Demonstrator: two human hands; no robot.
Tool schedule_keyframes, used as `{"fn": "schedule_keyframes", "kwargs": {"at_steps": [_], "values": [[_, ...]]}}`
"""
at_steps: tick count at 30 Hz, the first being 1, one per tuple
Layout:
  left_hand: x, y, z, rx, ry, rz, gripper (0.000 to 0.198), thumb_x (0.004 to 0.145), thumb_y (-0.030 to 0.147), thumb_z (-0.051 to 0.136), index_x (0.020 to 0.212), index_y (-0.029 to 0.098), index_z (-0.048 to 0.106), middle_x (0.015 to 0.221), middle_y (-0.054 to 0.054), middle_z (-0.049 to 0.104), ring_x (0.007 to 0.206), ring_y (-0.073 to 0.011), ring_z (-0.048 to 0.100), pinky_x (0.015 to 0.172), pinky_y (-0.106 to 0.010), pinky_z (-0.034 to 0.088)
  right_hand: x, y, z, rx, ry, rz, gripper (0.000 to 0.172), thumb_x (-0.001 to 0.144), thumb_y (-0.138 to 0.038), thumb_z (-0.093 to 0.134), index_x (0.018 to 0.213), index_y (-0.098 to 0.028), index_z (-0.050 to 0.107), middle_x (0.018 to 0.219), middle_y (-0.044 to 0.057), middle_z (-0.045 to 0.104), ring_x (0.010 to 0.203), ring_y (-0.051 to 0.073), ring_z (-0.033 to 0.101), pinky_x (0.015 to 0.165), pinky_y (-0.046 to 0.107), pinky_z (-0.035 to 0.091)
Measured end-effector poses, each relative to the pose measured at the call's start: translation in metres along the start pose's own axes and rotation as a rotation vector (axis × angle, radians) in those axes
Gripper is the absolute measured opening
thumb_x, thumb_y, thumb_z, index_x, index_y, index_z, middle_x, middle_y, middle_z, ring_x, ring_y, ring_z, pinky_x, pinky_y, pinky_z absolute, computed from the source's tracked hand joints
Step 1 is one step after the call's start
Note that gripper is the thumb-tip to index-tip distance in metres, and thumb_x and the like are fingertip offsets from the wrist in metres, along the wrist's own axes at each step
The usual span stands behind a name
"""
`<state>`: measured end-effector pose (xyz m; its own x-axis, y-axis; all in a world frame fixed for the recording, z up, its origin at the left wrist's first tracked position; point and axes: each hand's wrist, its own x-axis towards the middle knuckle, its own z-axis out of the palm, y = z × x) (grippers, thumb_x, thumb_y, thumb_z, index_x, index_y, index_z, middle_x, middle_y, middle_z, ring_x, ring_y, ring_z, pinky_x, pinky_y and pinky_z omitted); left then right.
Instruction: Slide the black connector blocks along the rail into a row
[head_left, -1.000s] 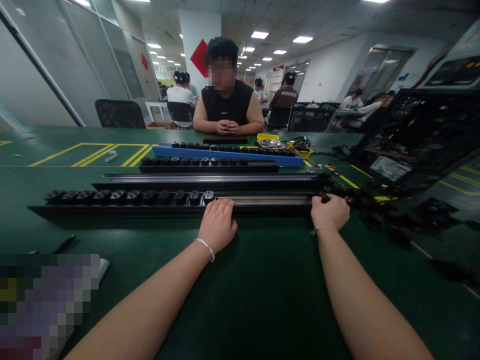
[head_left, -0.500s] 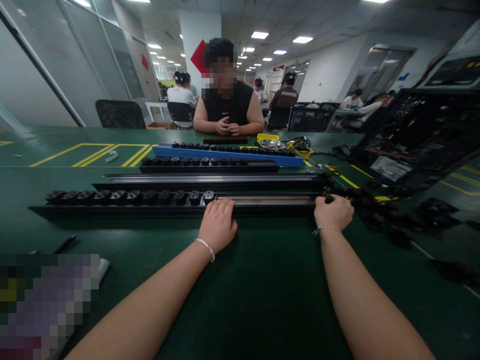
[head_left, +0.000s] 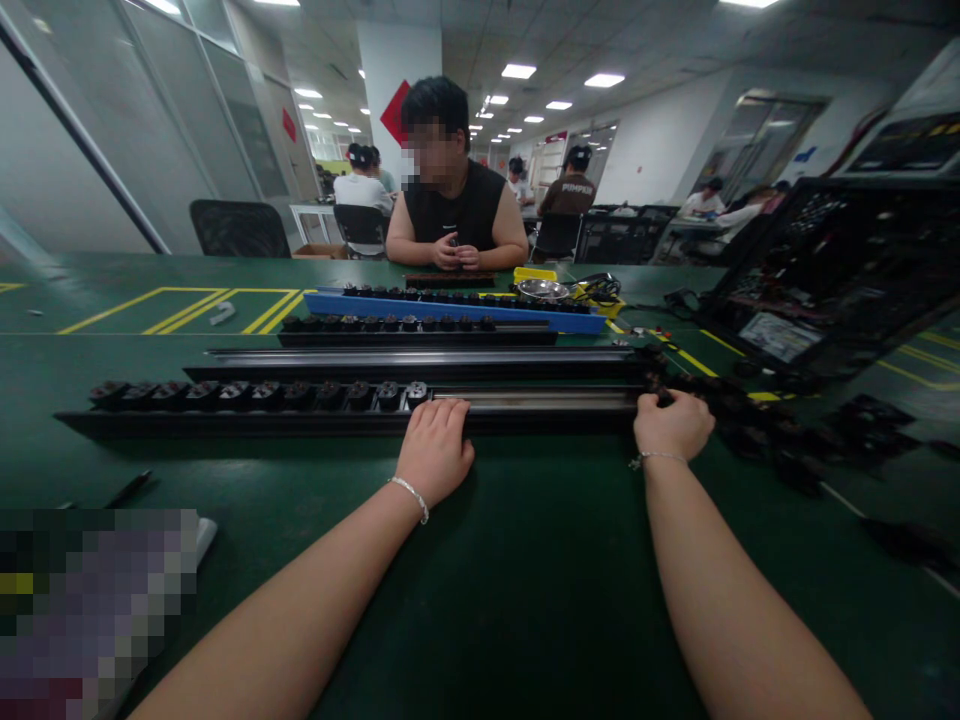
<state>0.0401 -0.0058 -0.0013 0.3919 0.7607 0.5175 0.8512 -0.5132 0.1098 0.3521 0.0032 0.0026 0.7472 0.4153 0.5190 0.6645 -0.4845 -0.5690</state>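
fingers of the left hand point(head_left: 436, 448) stretch over the black rail point(head_left: 225, 424), beside the last round black piece point(head_left: 418, 396); the right hand point(head_left: 673, 424) curls close at the rail's right end, and what it pinches, if anything, i can't tell. looks like a brace-and-work step; the next move seems to call for a firm left hand. the rail lies on the green table point(head_left: 525, 570), long axis left to right, a second rail point(head_left: 420, 358) behind.
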Motion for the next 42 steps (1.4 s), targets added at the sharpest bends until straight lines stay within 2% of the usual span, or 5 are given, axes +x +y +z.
{"fn": "schedule_keyframes", "kwargs": {"at_steps": [10,17,25,35,42], "values": [[0.000,0.000,0.000,-0.004,-0.001,0.000,0.044,0.076,0.021,0.049,0.120,0.016,0.050,0.119,-0.010,0.058,0.112,-0.0258,0.048,0.103,-0.043,0.031,0.005,0.005,0.000,0.044,0.013,0.049,0.036,0.070,-0.030,0.048,0.097,-0.012,0.064,0.096,0.014,0.057,0.092,0.027,0.050,0.084,0.040,0.040],[0.000,0.000,-0.001,0.005,0.003,0.001,0.044,0.076,0.021,0.050,0.120,0.017,0.050,0.119,-0.010,0.058,0.112,-0.0256,0.049,0.102,-0.042,0.031,0.009,0.009,0.002,0.081,0.006,0.073,0.035,0.070,-0.028,0.048,0.097,-0.012,0.062,0.096,0.013,0.054,0.089,0.024,0.052,0.081,0.038,0.042],[0.000,-0.001,0.000,0.006,0.005,0.006,0.044,0.076,0.022,0.050,0.120,0.015,0.050,0.119,-0.010,0.058,0.112,-0.0251,0.048,0.103,-0.041,0.031,0.011,0.008,-0.003,0.066,-0.028,0.140,0.039,0.072,-0.028,0.047,0.104,-0.012,0.061,0.104,0.014,0.053,0.092,0.025,0.051,0.082,0.038,0.040],[0.000,0.000,0.000,-0.004,-0.001,-0.001,0.045,0.076,0.021,0.049,0.121,0.017,0.049,0.119,-0.010,0.058,0.113,-0.0262,0.049,0.102,-0.044,0.031,0.017,0.012,-0.005,0.036,-0.037,0.175,0.039,0.076,-0.030,0.046,0.106,-0.012,0.062,0.096,0.013,0.051,0.090,0.025,0.049,0.079,0.035,0.037],[0.000,0.000,0.000,0.005,0.006,0.003,0.044,0.076,0.021,0.050,0.120,0.016,0.050,0.119,-0.010,0.058,0.112,-0.0258,0.049,0.103,-0.041,0.031,0.022,0.016,-0.002,0.026,-0.027,0.172,0.040,0.076,-0.030,0.044,0.107,-0.010,0.061,0.096,0.013,0.051,0.090,0.024,0.049,0.078,0.034,0.036]]}}
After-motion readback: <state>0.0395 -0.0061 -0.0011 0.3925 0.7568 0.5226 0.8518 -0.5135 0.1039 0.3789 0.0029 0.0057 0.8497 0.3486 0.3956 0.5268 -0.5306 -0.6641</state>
